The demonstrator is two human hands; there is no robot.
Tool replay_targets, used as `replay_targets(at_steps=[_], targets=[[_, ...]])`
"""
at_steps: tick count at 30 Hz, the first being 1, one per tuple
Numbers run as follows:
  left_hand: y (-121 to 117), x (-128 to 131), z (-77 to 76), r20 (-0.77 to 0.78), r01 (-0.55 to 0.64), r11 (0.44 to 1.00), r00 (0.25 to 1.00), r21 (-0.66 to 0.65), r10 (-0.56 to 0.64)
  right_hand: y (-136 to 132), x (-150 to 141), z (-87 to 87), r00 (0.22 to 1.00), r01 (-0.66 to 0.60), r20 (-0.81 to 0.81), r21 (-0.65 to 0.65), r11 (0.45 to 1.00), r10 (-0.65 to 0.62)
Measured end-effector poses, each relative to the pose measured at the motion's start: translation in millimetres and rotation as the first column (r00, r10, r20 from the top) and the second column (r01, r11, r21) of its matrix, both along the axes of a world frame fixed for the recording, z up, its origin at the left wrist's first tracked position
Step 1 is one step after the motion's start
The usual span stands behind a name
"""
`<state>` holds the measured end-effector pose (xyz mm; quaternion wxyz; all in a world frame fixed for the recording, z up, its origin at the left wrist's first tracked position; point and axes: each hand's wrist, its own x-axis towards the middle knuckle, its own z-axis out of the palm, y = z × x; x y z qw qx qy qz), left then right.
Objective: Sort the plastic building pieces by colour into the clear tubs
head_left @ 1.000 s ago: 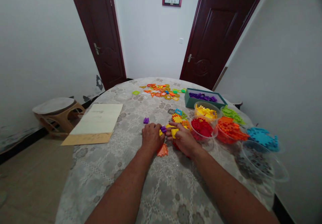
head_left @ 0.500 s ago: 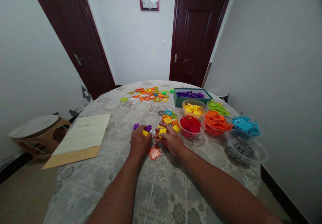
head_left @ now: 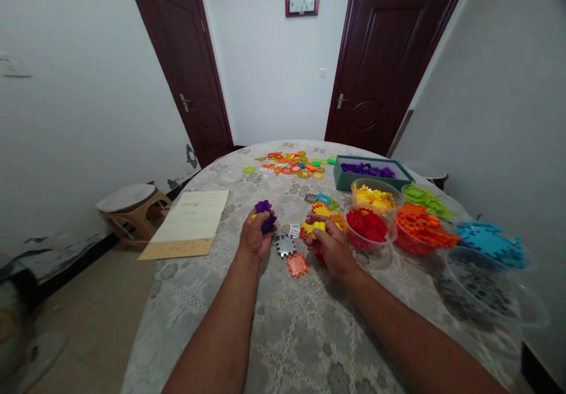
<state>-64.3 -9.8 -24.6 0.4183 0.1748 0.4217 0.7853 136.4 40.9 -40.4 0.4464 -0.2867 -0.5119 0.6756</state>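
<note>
My left hand (head_left: 255, 236) is closed around purple interlocking pieces (head_left: 265, 216), with a bit of yellow showing beside the thumb. My right hand (head_left: 333, 246) pinches a yellow block (head_left: 318, 229) between thumb and fingers. On the cloth between the hands lie a grey toothed square piece (head_left: 286, 245) and an orange toothed square piece (head_left: 298, 265). A scrap of red shows under my right hand. Just beyond it are a yellow toothed piece (head_left: 321, 209) and several others in orange, blue, green and grey.
Clear tubs hold red pieces (head_left: 366, 225), yellow pieces (head_left: 374, 196), orange pieces (head_left: 422, 227), blue pieces (head_left: 490, 240) and grey pieces (head_left: 480, 285). A green box (head_left: 342, 180) contains purple pieces. Mixed flat pieces (head_left: 292, 164) lie at the back. Paper sheets (head_left: 190, 223) rest on the left.
My hands have moved apart. My left hand has turned, showing more of the purple pieces, and the grey square piece between the hands is now visible. The view has swung left.
</note>
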Motion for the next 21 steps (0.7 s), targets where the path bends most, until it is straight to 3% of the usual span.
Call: replay_targets(at_steps=[6,12,18,21], targets=[[-8.5,7.1,8.0,0.140,0.140,0.990,0.981,-0.026,-0.135,-6.4,1.3,8.3,0.999,-0.037,-0.029,0.035,0.999,0.038],[-3.9,4.6,6.1,0.117,0.122,0.989,0.987,-0.079,-0.113,-13.5,2.6,21.6,0.965,-0.160,0.246,0.264,0.951,0.094],[-4.8,12.5,10.1,-0.066,0.193,0.975,0.977,-0.107,-0.201,-7.1,37.0,68.1,0.839,-0.385,0.532,0.435,0.814,0.113],[-7.0,21.5,11.5,-0.140,0.231,0.961,0.957,-0.152,-0.253,11.9,63.8,94.1,0.788,-0.379,0.616,0.485,0.788,0.000]])
